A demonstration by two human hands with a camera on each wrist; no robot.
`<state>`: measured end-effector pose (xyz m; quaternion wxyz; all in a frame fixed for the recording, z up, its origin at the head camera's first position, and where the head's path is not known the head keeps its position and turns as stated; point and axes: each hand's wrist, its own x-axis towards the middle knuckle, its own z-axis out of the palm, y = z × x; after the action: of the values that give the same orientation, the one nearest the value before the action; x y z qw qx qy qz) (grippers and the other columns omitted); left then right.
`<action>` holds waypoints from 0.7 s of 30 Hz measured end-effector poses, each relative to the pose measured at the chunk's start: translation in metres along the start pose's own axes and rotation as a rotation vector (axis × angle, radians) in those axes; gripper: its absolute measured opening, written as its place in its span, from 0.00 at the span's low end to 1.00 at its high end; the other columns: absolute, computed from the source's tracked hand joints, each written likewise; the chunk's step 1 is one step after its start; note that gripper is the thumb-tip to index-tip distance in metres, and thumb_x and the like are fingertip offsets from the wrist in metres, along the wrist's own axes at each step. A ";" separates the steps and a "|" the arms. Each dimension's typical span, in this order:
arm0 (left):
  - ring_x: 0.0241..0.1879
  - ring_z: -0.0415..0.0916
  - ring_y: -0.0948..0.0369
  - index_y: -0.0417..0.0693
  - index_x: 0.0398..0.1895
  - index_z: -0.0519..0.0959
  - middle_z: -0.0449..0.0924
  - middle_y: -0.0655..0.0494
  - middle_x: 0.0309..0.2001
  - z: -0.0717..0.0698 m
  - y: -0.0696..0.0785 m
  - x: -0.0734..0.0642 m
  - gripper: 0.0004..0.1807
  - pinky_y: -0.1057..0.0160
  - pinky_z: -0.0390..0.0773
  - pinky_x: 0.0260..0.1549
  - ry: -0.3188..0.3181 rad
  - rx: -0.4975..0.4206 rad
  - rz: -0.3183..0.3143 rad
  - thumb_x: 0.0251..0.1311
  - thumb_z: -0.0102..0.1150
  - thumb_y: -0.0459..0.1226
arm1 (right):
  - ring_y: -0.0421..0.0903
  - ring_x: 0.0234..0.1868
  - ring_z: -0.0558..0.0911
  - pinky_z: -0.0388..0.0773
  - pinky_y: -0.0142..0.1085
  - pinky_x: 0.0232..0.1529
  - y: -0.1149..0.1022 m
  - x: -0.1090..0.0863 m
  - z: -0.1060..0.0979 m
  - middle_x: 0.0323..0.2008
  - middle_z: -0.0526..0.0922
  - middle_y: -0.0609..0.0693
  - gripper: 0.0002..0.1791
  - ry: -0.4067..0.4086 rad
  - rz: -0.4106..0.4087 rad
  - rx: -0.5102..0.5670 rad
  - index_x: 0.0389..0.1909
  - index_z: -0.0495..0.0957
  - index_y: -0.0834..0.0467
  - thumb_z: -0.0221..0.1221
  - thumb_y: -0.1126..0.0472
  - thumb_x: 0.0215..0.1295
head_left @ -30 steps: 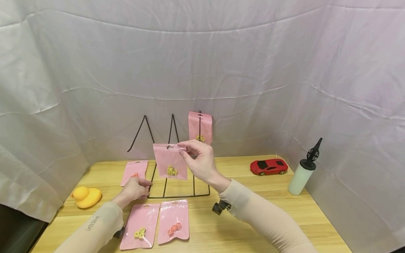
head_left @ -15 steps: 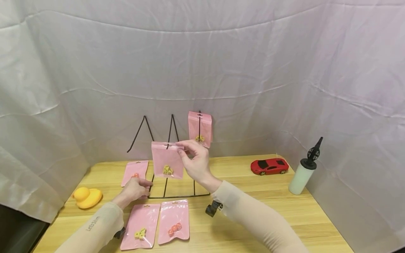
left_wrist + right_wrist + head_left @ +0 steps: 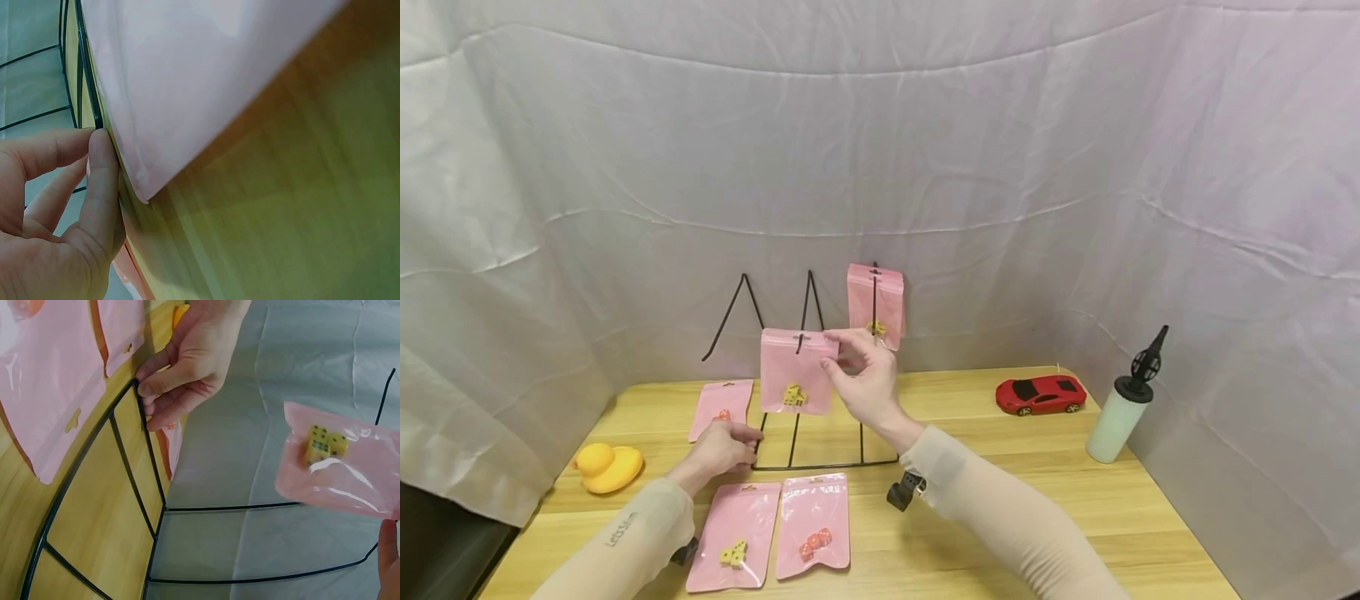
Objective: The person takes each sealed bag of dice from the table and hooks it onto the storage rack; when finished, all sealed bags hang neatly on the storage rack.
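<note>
My right hand (image 3: 871,385) pinches the upper right edge of a pink zip bag (image 3: 782,367) with yellow dice (image 3: 795,395) in it. The tip of the rack's middle hook pokes out in front of the bag through its hang hole. Low on the left, my left hand (image 3: 718,454) grips the base wire of the black wire display rack (image 3: 825,467) between thumb and fingers, as the left wrist view also shows. More pink bags (image 3: 886,292) hang on the rack's right hook. Nothing hangs on the left hook (image 3: 724,317).
Two pink bags lie in front of the rack, one with yellow dice (image 3: 733,553), one with red dice (image 3: 815,543). Another bag (image 3: 730,398) lies behind my left hand. A rubber duck (image 3: 610,468) sits left; a red toy car (image 3: 1041,395) and a hand pump (image 3: 1116,425) stand right.
My right hand has moved slightly left and the bag has risen along the middle hook, whose tip now sticks out further in front of it. My left hand has stayed on the rack.
</note>
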<state>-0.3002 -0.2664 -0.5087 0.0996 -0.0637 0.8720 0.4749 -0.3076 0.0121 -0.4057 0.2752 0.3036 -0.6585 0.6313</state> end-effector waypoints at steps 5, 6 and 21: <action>0.45 0.85 0.55 0.31 0.67 0.85 0.86 0.39 0.52 0.000 0.000 0.000 0.27 0.60 0.94 0.41 -0.001 -0.008 0.001 0.62 0.70 0.21 | 0.62 0.51 0.89 0.95 0.38 0.41 0.000 0.000 0.001 0.59 0.87 0.64 0.29 -0.015 -0.009 -0.060 0.66 0.85 0.64 0.72 0.78 0.63; 0.45 0.85 0.56 0.31 0.67 0.85 0.86 0.39 0.52 0.000 0.000 0.000 0.27 0.60 0.94 0.41 -0.001 -0.007 0.003 0.61 0.70 0.21 | 0.62 0.50 0.89 0.95 0.37 0.40 0.001 0.000 0.001 0.59 0.87 0.64 0.29 -0.014 -0.013 -0.068 0.66 0.85 0.64 0.71 0.79 0.63; 0.44 0.85 0.56 0.30 0.66 0.85 0.86 0.39 0.52 0.000 0.001 -0.002 0.27 0.60 0.94 0.41 -0.004 -0.003 0.008 0.62 0.69 0.21 | 0.57 0.48 0.88 0.91 0.29 0.41 0.009 0.011 0.006 0.58 0.89 0.63 0.26 0.060 0.048 -0.069 0.63 0.88 0.63 0.72 0.78 0.64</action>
<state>-0.2988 -0.2661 -0.5073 0.0994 -0.0592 0.8714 0.4768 -0.3214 0.0060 -0.4035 0.2901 0.2590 -0.6783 0.6235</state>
